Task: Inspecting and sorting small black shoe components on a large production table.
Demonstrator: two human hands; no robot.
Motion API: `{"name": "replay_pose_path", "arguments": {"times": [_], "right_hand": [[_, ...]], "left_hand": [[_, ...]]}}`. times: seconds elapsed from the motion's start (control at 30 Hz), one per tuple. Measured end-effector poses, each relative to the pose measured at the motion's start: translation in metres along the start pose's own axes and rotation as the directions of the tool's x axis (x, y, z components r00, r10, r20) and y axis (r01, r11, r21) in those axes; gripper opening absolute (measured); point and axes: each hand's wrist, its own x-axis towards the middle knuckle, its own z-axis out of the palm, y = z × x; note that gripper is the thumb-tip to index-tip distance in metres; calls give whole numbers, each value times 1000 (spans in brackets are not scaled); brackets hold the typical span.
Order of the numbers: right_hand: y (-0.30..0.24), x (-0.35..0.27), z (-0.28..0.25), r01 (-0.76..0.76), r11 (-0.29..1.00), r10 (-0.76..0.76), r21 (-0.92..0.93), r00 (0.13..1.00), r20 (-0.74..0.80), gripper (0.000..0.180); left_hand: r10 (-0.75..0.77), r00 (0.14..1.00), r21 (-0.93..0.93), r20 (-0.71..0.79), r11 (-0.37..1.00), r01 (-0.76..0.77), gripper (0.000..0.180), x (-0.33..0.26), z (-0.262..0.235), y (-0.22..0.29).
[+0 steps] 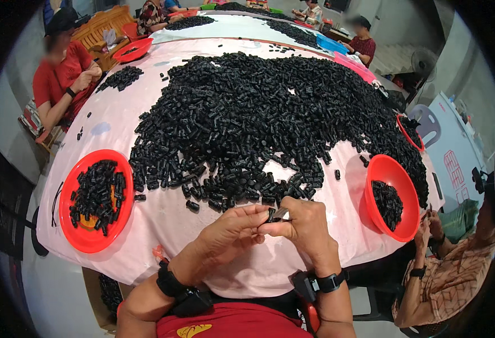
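Both my hands meet over the near edge of the table, in front of a large heap of small black cylindrical pieces (242, 112). Between the thumb and fingers of my left hand (230, 230) is a small black piece (270, 214) of the same sort, partly covered by the fingertips. My right hand (308, 228) is closed beside it, pinching a thin, shiny, blade-like tool (282, 213) against the piece. Most of that tool is hidden in the fingers. Loose black pieces lie just beyond my fingertips.
A red plate (67, 222) of black pieces lies left; a deep red bowl (409, 197) with more sits right. Pink cloth (202, 265) covers the table. One person (64, 84) works at the far left, another (447, 276) close on the right. A box (92, 293) stands below.
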Motion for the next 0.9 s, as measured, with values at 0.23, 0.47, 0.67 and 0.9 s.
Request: {"name": "replay_pose_path", "arguments": {"times": [0.23,0.47,0.67,0.9], "right_hand": [[1,1,3,20,1000,-20,-13,1000,11,51],[2,-1,2,40,999,-40,-11,999,28,50],[0,0,4,-3,1000,3,-9,1000,-4,53],[6,-1,5,3,1000,-2,-18,999,42,54]], "left_hand": [[-13,997,-66,73,998,17,20,3,-6,2],[-26,1000,6,-17,1000,26,20,-1,-3,3],[-7,1000,-9,-9,1000,7,23,-3,-1,5],[7,1000,21,2,1000,-7,26,-2,3,6]]}}
